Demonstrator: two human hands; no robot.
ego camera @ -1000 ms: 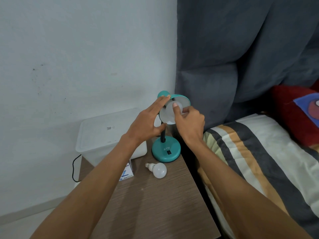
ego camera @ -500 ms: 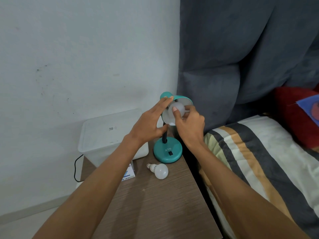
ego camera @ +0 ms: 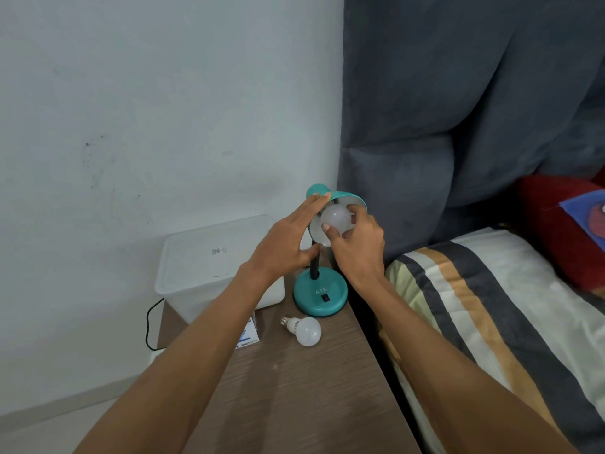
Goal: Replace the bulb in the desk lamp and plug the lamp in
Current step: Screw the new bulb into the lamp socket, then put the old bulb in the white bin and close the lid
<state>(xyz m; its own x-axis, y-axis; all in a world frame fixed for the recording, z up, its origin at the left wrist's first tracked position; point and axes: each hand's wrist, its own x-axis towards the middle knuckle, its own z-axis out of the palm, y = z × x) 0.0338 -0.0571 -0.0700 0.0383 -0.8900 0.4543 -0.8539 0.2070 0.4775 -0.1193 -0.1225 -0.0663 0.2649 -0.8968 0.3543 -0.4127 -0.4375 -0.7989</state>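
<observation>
You are pinching the bulb [ego camera: 337, 221] inside the teal shade of the desk lamp [ego camera: 320, 290], which is standing at the far edge of the table [ego camera: 294, 388], toward twelve o'clock. Your right hand [ego camera: 358, 247] is making that grip, thumb and fingers curled round the glass; your left hand [ego camera: 288, 240] is steadying the shade, fingers straight against its rim. A second bulb [ego camera: 304, 330] is lying loose on the table at six o'clock from the lamp's base. Whether you are unscrewing or screwing in cannot be told; judging by this, seating and plugging in are remaining. A white box [ego camera: 209, 267] is sitting at nine o'clock, a cord [ego camera: 150, 326] trailing beside it.
</observation>
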